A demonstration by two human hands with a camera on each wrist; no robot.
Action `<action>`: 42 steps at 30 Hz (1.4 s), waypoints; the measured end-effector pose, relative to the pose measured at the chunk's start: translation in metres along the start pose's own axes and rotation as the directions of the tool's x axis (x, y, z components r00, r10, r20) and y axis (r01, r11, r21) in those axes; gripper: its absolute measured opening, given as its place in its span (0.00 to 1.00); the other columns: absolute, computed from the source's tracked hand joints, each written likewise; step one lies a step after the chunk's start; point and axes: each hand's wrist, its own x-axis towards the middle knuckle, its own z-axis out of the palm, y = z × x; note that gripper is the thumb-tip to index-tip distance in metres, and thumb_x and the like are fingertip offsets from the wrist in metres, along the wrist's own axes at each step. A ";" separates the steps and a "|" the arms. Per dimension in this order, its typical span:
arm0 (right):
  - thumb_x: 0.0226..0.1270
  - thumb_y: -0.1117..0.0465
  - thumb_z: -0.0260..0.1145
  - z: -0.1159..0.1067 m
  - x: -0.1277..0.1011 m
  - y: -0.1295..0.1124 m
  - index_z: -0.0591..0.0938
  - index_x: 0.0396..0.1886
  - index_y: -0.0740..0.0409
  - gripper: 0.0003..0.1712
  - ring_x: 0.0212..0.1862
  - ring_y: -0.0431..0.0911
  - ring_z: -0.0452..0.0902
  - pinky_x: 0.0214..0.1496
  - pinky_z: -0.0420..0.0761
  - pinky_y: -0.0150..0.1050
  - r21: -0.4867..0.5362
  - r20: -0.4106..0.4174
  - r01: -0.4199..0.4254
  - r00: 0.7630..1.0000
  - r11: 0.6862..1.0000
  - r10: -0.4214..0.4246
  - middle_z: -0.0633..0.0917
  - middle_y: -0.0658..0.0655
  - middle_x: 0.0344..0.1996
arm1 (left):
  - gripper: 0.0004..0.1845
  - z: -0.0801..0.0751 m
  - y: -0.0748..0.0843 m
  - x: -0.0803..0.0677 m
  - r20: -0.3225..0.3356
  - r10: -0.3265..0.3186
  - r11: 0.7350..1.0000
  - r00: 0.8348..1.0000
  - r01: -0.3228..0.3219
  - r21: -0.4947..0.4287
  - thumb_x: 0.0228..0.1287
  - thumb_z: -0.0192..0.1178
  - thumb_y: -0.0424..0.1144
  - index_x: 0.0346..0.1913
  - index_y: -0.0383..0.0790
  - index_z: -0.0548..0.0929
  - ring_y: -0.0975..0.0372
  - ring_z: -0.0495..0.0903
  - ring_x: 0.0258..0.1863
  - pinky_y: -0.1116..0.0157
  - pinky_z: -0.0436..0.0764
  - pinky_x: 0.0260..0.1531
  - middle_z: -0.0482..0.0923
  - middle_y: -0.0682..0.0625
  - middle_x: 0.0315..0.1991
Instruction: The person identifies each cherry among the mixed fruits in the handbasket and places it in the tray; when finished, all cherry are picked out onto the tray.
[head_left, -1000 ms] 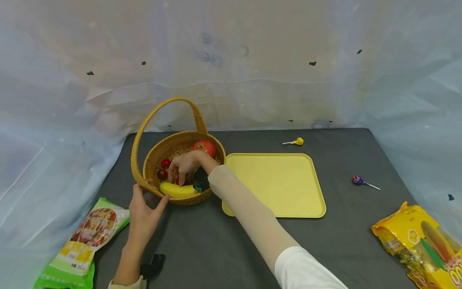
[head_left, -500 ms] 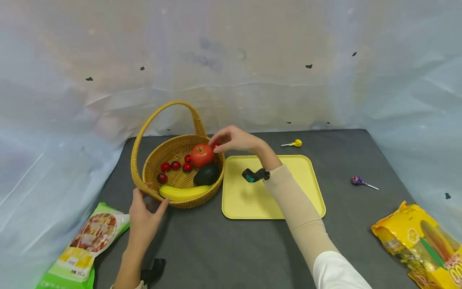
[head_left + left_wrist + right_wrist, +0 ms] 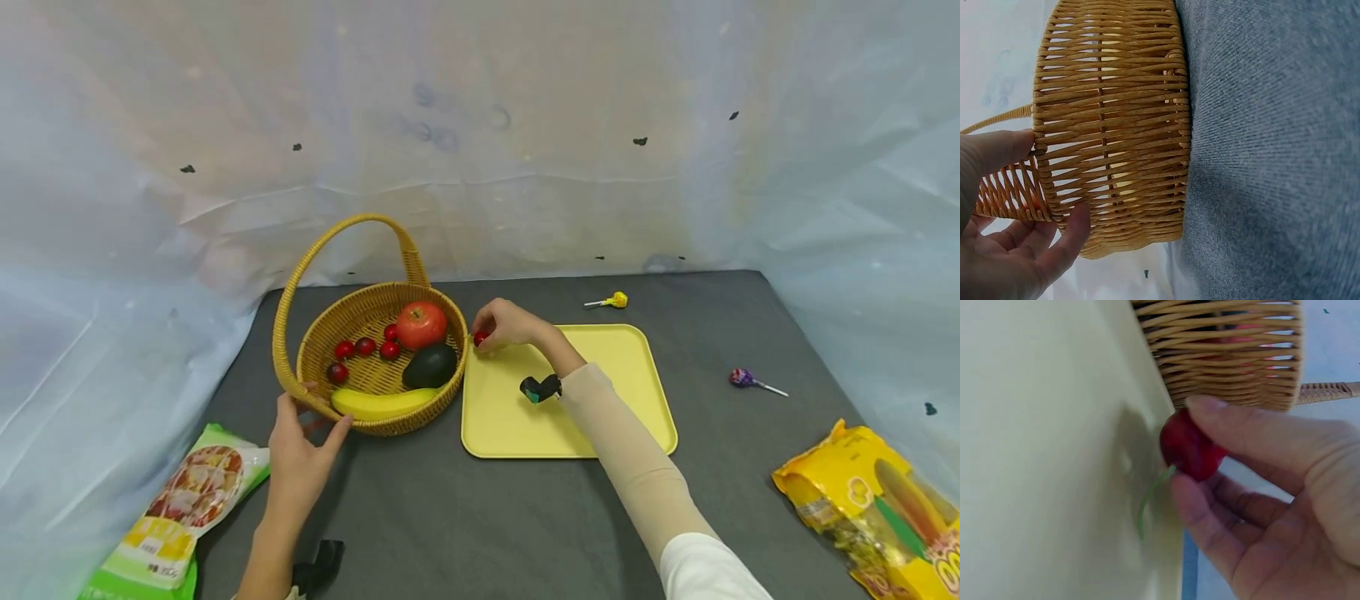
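Between thumb and fingers my right hand pinches a dark red cherry with a green stem, close over the far left corner of the yellow tray. My left hand grips the near left rim of a wicker basket, by the foot of its tall handle; in the left wrist view thumb and fingers are on either side of the weave. Inside the basket are a banana, a dark avocado, a red pomegranate-like fruit and several cherries.
A yellow lollipop lies behind the tray, a purple one to its right. A green and white food bag lies at the left, a yellow snack bag at the right. Plastic sheeting rises behind the dark tabletop.
My right hand has come out of the basket with a cherry, passed over its right rim and lowered to the tray's far left corner. The left hand stays on the basket.
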 end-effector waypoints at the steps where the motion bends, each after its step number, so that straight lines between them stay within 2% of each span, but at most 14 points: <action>1: 0.58 0.72 0.74 0.002 0.000 0.001 0.86 0.45 0.69 0.14 0.41 0.50 0.83 0.44 0.84 0.36 0.002 -0.006 -0.004 1.000 1.000 0.004 0.87 0.62 0.40 | 0.34 0.000 0.000 0.000 -0.002 -0.001 1.000 1.000 0.001 0.000 0.57 0.71 0.24 0.64 0.28 0.65 0.54 0.74 0.53 0.86 0.75 0.43 0.71 0.35 0.57; 5: 0.58 0.71 0.75 0.006 0.000 0.006 0.86 0.46 0.68 0.15 0.41 0.48 0.82 0.44 0.84 0.35 0.001 -0.030 -0.010 1.000 1.000 0.010 0.87 0.61 0.41 | 0.34 0.000 -0.001 0.000 -0.007 0.005 1.000 1.000 -0.005 0.003 0.56 0.71 0.24 0.64 0.28 0.66 0.56 0.73 0.52 0.86 0.75 0.43 0.71 0.35 0.56; 12: 0.57 0.72 0.75 0.011 -0.004 0.015 0.86 0.47 0.68 0.16 0.43 0.50 0.83 0.45 0.85 0.36 0.011 -0.074 0.002 0.997 1.000 -0.001 0.87 0.62 0.43 | 0.34 0.001 -0.001 0.000 -0.005 0.002 1.000 1.000 -0.002 0.017 0.57 0.71 0.24 0.63 0.28 0.66 0.53 0.74 0.52 0.82 0.79 0.43 0.72 0.36 0.55; 20: 0.57 0.71 0.75 0.018 -0.007 0.022 0.86 0.50 0.66 0.19 0.45 0.49 0.81 0.47 0.84 0.37 -0.008 -0.106 0.018 0.994 1.000 -0.018 0.84 0.60 0.45 | 0.34 0.001 0.001 0.000 -0.008 -0.003 1.000 1.000 0.003 0.021 0.56 0.72 0.24 0.63 0.29 0.66 0.58 0.73 0.51 0.82 0.79 0.43 0.72 0.37 0.49; 27: 0.57 0.74 0.74 0.021 -0.011 0.030 0.82 0.54 0.68 0.23 0.47 0.50 0.83 0.49 0.85 0.38 0.096 -0.125 0.057 0.991 0.994 -0.045 0.85 0.62 0.48 | 0.35 0.001 0.001 0.000 -0.010 -0.018 1.000 1.000 0.018 0.008 0.57 0.71 0.25 0.65 0.29 0.66 0.59 0.73 0.53 0.82 0.79 0.43 0.72 0.36 0.56; 33: 0.57 0.75 0.73 0.025 -0.014 0.037 0.81 0.55 0.70 0.24 0.49 0.54 0.82 0.50 0.85 0.39 0.190 -0.154 0.090 0.986 0.978 -0.061 0.84 0.65 0.50 | 0.34 0.002 0.000 0.000 -0.014 -0.015 1.000 1.000 0.015 0.003 0.58 0.71 0.25 0.65 0.29 0.66 0.57 0.73 0.53 0.85 0.76 0.43 0.72 0.36 0.57; 42: 0.58 0.75 0.72 0.020 -0.017 0.041 0.81 0.55 0.71 0.23 0.51 0.57 0.81 0.53 0.85 0.42 0.249 -0.180 0.107 0.982 0.963 -0.062 0.84 0.67 0.50 | 0.34 0.002 0.001 0.000 -0.012 -0.017 1.000 1.000 0.017 0.014 0.58 0.71 0.26 0.65 0.29 0.65 0.60 0.72 0.53 0.85 0.76 0.43 0.72 0.38 0.56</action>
